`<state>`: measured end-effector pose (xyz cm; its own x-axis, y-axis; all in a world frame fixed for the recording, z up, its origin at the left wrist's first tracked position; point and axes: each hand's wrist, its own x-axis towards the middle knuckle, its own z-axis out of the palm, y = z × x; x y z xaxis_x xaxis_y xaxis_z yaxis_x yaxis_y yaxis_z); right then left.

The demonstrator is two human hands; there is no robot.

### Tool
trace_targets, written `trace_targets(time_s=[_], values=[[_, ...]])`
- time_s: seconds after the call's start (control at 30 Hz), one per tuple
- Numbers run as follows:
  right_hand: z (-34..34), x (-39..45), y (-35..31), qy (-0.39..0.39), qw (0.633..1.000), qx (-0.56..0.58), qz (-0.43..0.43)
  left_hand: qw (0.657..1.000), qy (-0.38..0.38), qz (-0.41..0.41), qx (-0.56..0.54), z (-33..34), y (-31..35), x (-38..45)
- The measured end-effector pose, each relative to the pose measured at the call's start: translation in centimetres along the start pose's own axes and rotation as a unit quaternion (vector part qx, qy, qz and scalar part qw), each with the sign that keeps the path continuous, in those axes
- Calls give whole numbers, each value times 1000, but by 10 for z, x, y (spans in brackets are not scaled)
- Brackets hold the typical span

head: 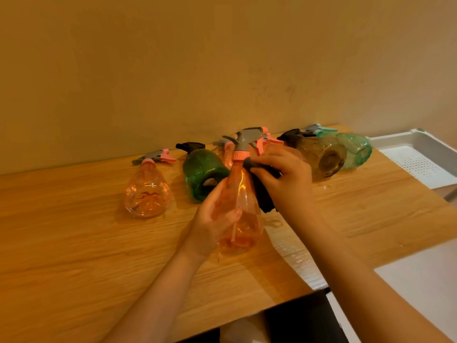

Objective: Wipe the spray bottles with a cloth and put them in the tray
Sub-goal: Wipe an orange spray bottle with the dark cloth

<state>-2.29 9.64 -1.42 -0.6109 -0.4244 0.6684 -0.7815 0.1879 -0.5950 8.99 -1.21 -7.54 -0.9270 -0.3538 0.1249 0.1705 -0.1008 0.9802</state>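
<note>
My left hand (214, 220) grips the lower body of a clear orange spray bottle (243, 199), held upright above the wooden table (74, 243). My right hand (284, 179) presses a dark cloth (263, 191) against the bottle's shoulder, just under its pink collar. Several other bottles lie on their sides behind: an orange one (148, 191) at the left, a dark green one (202, 173), a brownish one (324, 159) and a teal one (356, 149). Another pink-triggered bottle is mostly hidden behind the held one. A white perforated tray (420, 159) sits at the right.
A plain wall runs directly behind the row of bottles. The table's front edge falls away at the lower right, beside a white surface (420, 280) and a dark gap below it.
</note>
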Motion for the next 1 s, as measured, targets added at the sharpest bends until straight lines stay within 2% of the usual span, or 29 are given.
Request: trace_targets(time_s=[0.23,0.4,0.5,0.7,0.87,1.0], values=[[-4,-35,-5,-46,995,88,24,999,33,-5,0,-4,-3,2],[-18,-72,1,-59,974,172,138,999,28,0,23,-3,-5,3],[-21,-87,4,-68,965,186,170,999,38,7,31,-2,-5,3],[-25,-93,3,-91,975,164,121,998,56,9,32,1,-1,1],[-21,-94,5,-98,983,136,72,997,76,-15,-15,0,-3,2],[-17,-98,8,-74,990,98,70,995,90,-27,-35,0,-2,1]])
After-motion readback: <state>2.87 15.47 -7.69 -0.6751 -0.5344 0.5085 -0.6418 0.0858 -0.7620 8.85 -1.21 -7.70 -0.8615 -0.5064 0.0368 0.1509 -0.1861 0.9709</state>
